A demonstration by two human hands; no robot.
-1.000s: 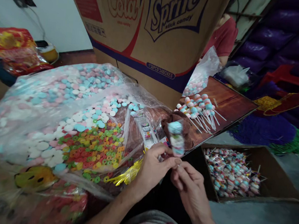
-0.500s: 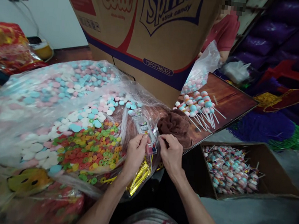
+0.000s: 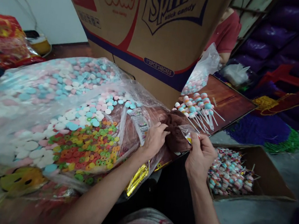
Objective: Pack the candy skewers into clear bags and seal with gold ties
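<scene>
My right hand pinches a small clear plastic bag with a printed edge, held in front of the brown cloth. To its left, my left hand has its fingers loosely stretched toward the cloth; no object shows in them, and I cannot tell if they touch it. A stack of printed clear bags lies just behind my left wrist. Gold twist ties are bunched below my left forearm. Several candy sticks with pastel marshmallows lie on the table beyond the cloth.
Left of my hands, a big plastic bag spills pastel candies and gummy rings. A tall cardboard box stands behind. On the right, an open carton holds wrapped candy sticks. A person in a red shirt is behind the box.
My hands were close together over the bag stack. The right hand has moved right with a clear bag, and the left has shifted right and up toward the brown cloth.
</scene>
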